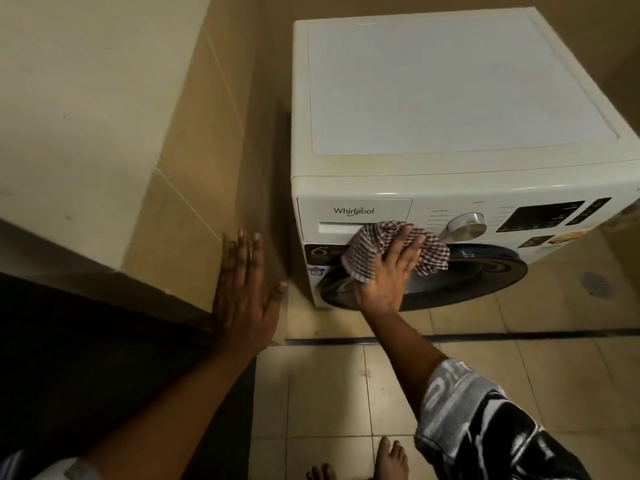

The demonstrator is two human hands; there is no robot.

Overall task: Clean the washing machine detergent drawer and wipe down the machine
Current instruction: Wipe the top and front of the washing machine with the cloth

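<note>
Cloth under right hand, seemingly over detergent drawer corner; door part-hidden

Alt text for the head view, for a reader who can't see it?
A person's right hand presses a checked cloth against the front of a white washing machine, over the edge of its closed detergent drawer, above the round door. The left hand rests flat against the tiled wall beside it.
</note>
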